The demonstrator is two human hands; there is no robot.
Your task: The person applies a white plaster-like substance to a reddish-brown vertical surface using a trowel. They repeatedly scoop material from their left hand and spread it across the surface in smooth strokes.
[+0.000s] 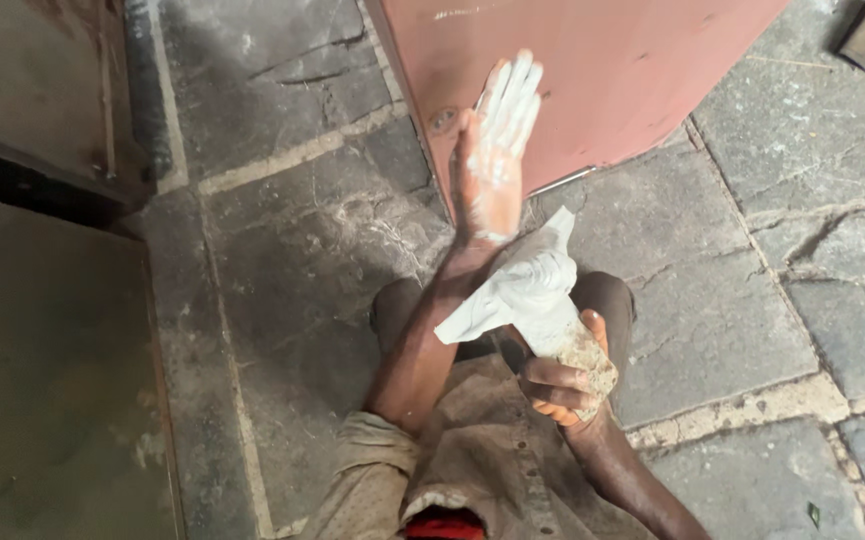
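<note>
White-coated left hand [492, 160] lies flat and open on the reddish panel [592, 70]; right hand [564, 385] grips a paste-filled bag [542, 300].

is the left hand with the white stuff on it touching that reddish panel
Touching. The head view shows the left hand laid flat on the reddish panel, its white-coated fingers pressed against the surface with no gap visible.

Red panel [602, 70] blocks ahead.
</note>
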